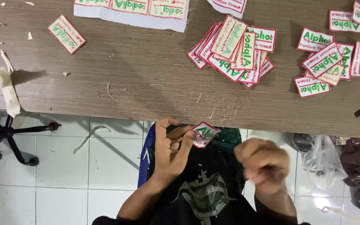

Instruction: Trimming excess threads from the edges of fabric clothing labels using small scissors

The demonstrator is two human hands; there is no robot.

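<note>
My left hand (171, 148) holds a small rectangular embroidered patch (203, 134), white with a red border and green lettering, just below the near edge of the wooden table (146, 79). The fingers pinch it by its left side. My right hand (263, 162) is blurred, curled into a loose fist to the right of the patch and lower; I cannot make out anything in it. Both hands hover over my lap, above a dark shirt with a pale print.
A fanned pile of the same patches (234, 52) lies on the table, with another pile (334, 62) to the right and a single patch (67, 34) at the left. An uncut strip of patches (132, 10) lies at the far edge. Thread scraps (217, 110) litter the front. A chair base (9, 133) and plastic bags (321, 160) sit on the tiled floor.
</note>
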